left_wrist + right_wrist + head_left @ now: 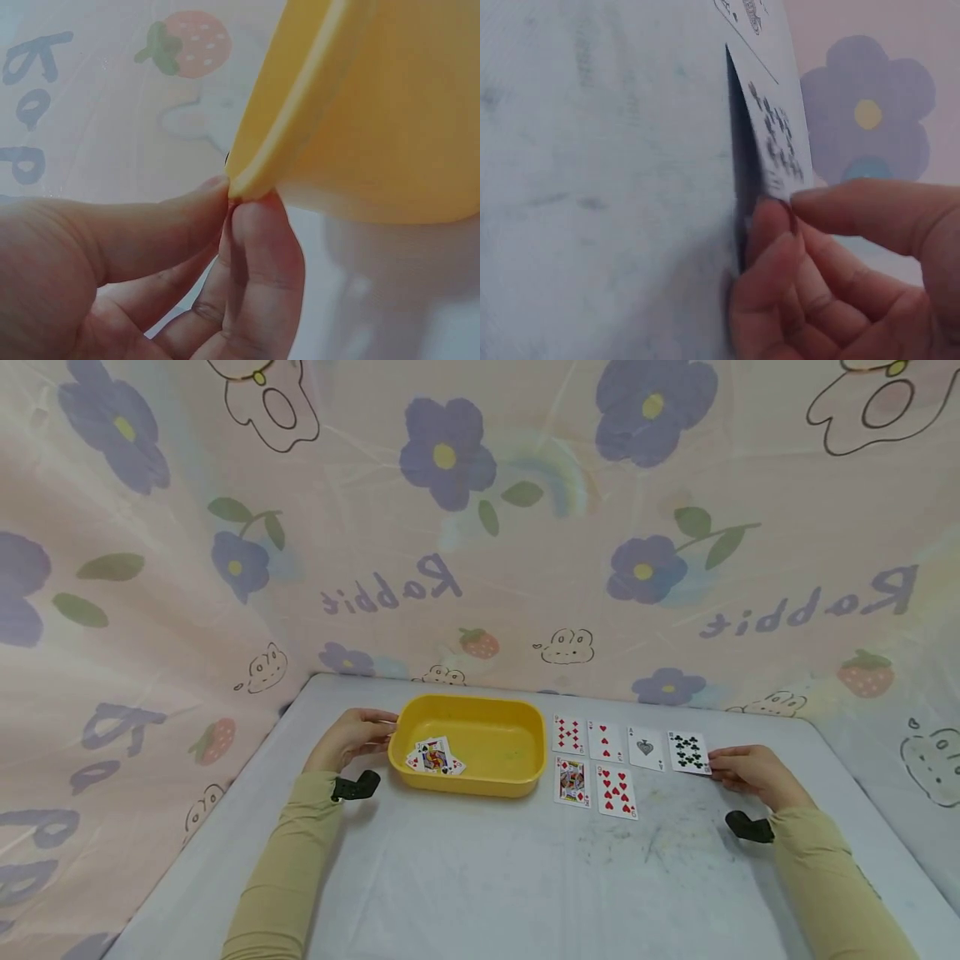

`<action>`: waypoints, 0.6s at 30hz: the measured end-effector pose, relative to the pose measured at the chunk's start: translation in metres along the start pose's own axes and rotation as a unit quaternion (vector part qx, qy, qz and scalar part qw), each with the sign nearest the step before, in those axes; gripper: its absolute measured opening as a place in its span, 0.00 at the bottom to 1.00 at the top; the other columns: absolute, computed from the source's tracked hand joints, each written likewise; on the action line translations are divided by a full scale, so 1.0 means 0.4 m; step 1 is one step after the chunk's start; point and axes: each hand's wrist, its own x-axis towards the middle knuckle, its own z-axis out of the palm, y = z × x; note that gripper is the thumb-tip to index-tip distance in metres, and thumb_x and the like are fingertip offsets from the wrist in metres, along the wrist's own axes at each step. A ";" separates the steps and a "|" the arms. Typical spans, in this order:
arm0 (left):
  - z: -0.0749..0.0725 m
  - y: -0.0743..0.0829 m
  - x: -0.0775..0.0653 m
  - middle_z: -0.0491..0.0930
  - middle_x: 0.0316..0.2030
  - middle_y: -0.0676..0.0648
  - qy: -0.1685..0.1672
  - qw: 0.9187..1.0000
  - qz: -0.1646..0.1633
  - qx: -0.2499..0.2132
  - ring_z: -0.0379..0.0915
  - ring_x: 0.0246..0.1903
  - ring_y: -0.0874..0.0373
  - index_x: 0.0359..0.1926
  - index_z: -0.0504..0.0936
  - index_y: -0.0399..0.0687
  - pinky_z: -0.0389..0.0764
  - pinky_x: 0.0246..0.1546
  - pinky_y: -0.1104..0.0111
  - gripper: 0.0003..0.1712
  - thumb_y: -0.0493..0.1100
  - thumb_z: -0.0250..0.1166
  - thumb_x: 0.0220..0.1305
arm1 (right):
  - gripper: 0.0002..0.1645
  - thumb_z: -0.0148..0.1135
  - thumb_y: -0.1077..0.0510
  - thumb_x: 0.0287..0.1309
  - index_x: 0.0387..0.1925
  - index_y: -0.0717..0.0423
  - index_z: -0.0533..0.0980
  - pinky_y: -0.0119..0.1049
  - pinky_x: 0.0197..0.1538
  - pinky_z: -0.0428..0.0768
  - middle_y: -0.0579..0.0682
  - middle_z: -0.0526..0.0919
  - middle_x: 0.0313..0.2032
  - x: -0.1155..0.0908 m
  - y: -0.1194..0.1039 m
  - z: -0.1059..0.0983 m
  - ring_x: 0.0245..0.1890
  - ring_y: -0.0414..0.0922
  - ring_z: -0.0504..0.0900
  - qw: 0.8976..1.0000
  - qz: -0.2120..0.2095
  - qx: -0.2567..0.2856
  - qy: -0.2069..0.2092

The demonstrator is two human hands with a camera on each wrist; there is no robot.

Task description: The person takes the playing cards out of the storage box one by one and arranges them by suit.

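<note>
My left hand point(351, 741) pinches the left rim of a yellow plastic tub point(480, 786), thumb on one side of the rim and fingers on the other in the left wrist view. A few playing cards point(434, 756) lie overlapped inside the tub at its left end. At the right end of the upper card row, my right hand point(757, 772) pinches the corner of a club playing card point(687, 752) between thumb and finger. In the right wrist view the held edge of this card point(775, 131) is tilted up, with a dark shadow beneath it.
Left of the held card lie an ace of spades point(646, 748), a heart card point(605, 741) and a diamond card point(568, 734). Below them are a face card point(572, 782) and another heart card point(617, 791). A patterned curtain point(525, 568) hangs behind the white table point(465, 877).
</note>
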 end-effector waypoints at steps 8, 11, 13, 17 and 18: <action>-0.001 -0.001 -0.002 0.78 0.47 0.40 0.001 1.000 0.003 0.005 0.77 0.38 0.52 0.57 0.77 0.39 0.82 0.40 0.67 0.19 0.40 0.62 0.66 | 0.26 0.53 0.63 0.66 0.55 0.83 0.65 0.34 0.33 0.82 0.46 0.83 0.29 -0.017 -0.012 0.001 0.28 0.39 0.81 1.000 -0.006 -0.027 0.010; -0.002 -0.002 0.001 0.78 0.46 0.39 0.001 1.000 0.004 0.004 0.77 0.38 0.52 0.57 0.76 0.39 0.82 0.40 0.67 0.20 0.40 0.62 0.66 | 0.26 0.53 0.62 0.66 0.56 0.81 0.65 0.34 0.33 0.82 0.46 0.83 0.28 -0.021 -0.019 0.007 0.28 0.39 0.80 0.998 -0.009 -0.051 0.034; -0.002 -0.002 0.001 0.79 0.46 0.40 0.001 1.000 0.003 0.004 0.77 0.38 0.52 0.57 0.77 0.39 0.82 0.40 0.67 0.19 0.39 0.62 0.66 | 0.26 0.54 0.61 0.65 0.56 0.80 0.65 0.34 0.33 0.82 0.46 0.83 0.28 -0.020 -0.023 0.014 0.28 0.39 0.80 0.997 -0.015 -0.058 0.041; -0.001 -0.001 0.002 0.78 0.46 0.40 0.001 1.000 0.001 0.004 0.77 0.39 0.52 0.57 0.76 0.39 0.82 0.39 0.68 0.20 0.40 0.62 0.66 | 0.28 0.53 0.60 0.67 0.58 0.81 0.62 0.34 0.38 0.82 0.47 0.83 0.33 -0.019 -0.028 0.031 0.31 0.38 0.82 0.999 -0.050 -0.017 0.001; -0.001 -0.002 0.002 0.78 0.46 0.41 0.002 1.000 0.000 0.004 0.77 0.39 0.52 0.57 0.76 0.39 0.82 0.39 0.68 0.20 0.40 0.63 0.66 | 0.29 0.52 0.60 0.68 0.58 0.82 0.61 0.34 0.39 0.82 0.48 0.83 0.34 -0.020 -0.028 0.035 0.33 0.39 0.83 0.998 -0.062 -0.006 -0.017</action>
